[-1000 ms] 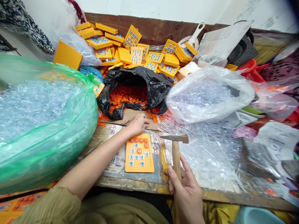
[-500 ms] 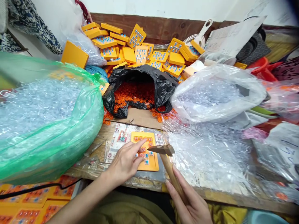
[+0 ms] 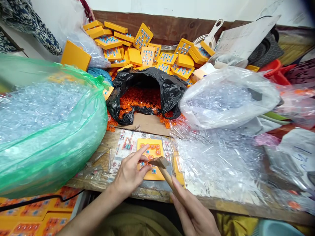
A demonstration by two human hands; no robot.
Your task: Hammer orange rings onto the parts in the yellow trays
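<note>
Currently, we log a yellow panel (image 3: pixel 158 176) lying flat on the bench (image 3: pixel 109 139). Our right hand (image 3: pixel 194 209) is wrapped around the wooden handle of the hammer (image 3: pixel 168 178), its head above the panel. Our left hand (image 3: pixel 129 170) is at the panel's left side, thumb and index finger parted (we cannot tell whether anything is pinched). Beyond the panel sits a black bag (image 3: pixel 172 88).
</note>
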